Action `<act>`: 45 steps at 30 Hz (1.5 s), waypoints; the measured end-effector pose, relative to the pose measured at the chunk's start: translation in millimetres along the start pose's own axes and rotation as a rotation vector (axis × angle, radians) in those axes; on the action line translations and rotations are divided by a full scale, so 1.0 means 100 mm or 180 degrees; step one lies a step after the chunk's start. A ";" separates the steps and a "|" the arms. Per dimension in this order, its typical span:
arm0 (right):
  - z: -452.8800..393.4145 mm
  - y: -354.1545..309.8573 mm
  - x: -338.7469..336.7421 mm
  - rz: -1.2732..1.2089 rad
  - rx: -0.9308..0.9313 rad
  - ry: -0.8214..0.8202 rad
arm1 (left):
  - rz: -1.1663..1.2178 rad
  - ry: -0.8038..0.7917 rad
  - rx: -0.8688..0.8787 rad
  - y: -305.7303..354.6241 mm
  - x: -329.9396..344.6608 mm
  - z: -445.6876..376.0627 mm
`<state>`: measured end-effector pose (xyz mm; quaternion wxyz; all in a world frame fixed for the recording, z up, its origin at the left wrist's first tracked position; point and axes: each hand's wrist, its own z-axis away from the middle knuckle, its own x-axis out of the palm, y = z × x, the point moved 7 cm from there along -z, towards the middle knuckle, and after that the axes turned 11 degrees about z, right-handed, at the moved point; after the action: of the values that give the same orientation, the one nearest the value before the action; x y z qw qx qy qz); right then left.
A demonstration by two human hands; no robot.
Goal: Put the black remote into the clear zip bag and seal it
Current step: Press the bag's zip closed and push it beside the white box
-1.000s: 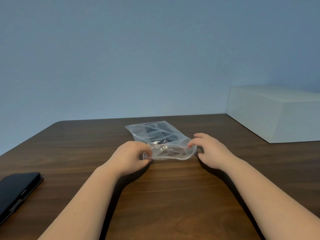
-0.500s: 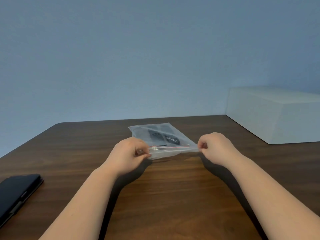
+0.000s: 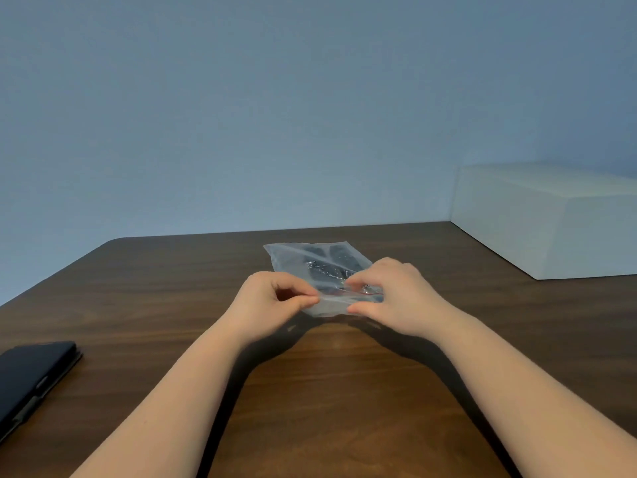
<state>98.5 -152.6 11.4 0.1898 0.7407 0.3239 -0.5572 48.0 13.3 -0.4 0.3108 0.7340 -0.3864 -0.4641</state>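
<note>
The clear zip bag [image 3: 303,262] lies on the brown wooden table [image 3: 331,391], its mouth toward me. The black remote [image 3: 329,265] shows darkly through the plastic inside it. My left hand [image 3: 272,303] pinches the near left corner of the bag's zip edge between thumb and forefinger. My right hand [image 3: 396,298] pinches the same edge a little to the right, thumb below and fingers on top. A thin red zip line runs between the two hands. The right end of the zip edge is hidden under my right hand.
A black flat case or tablet [image 3: 31,377] lies at the table's left edge. A large white box [image 3: 551,215] stands at the back right. A blue-grey wall rises behind the table.
My right hand has slid left along the zip edge toward my left hand, which has held its corner. The bag's open mouth from a second ago now lies flat.
</note>
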 end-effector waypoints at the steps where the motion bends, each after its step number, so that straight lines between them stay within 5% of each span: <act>1: 0.00 -0.06 0.00 -0.0059 -0.0090 0.0061 | 0.0004 -0.0044 0.0016 0.01 0.03 0.00; 19: 0.00 -0.19 0.10 -0.1032 0.0057 0.0077 | 0.0003 -0.0116 0.0003 -0.06 0.07 -0.01; 45: -0.07 -0.30 0.14 0.0014 -0.0442 0.0347 | -0.0036 -0.0030 0.0099 -0.06 0.06 -0.02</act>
<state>84.7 -122.5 3.2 0.2240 0.7557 0.3700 -0.4918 53.5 11.8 -6.9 0.2950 0.7387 -0.3908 -0.4632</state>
